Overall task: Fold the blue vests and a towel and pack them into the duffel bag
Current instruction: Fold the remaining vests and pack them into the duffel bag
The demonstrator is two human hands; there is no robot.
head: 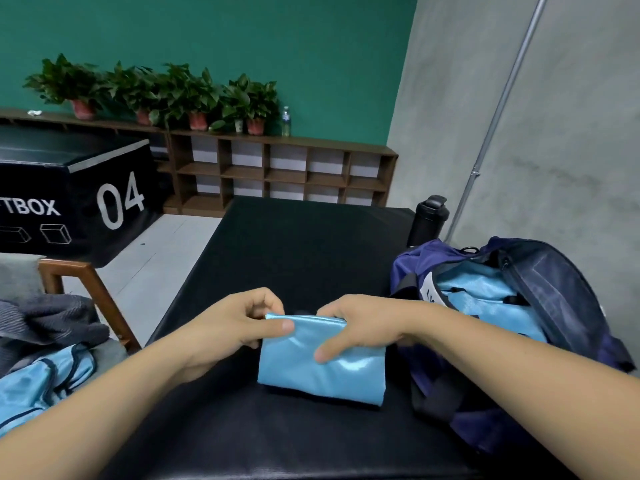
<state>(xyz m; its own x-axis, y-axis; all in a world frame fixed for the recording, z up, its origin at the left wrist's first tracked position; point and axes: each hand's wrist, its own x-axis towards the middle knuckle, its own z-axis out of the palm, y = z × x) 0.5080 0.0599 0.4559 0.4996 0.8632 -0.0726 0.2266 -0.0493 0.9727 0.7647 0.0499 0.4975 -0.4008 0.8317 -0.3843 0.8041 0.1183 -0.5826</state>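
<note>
Head view: the folded vest (322, 368) is a shiny sky-blue packet, roughly square, with a dark trim peeking out along its near edge and a bright gleam across its face. It lies flat on the black padded platform (294, 244), near the person's side. The left hand (235, 327) pinches the vest's far left corner, thumb on top and fingers curled beneath. The right hand (363, 327) clamps the vest's far edge, fingers hooked over it and thumb pressed on the near face.

Just right of the vest, the navy duffel bag (491, 431) gapes open on the same platform, and a packed vest (485, 299) of the same blue shows inside. Beyond the vest to the right, behind the bag, a black bottle (427, 218) stands upright.

Left of the vest, off the platform, loose blue vests (38, 382) with dark piping lie heaped on a wood-framed chair (90, 292), a grey towel (52, 317) crumpled beside them.

Far beyond the vest, there's a black box (69, 188) marked "04", a brown cubby shelf (277, 168) topped with potted plants (194, 95) and a water bottle (285, 121), a green wall (242, 36), and a grey wall (554, 133) with a metal pipe (502, 109).
</note>
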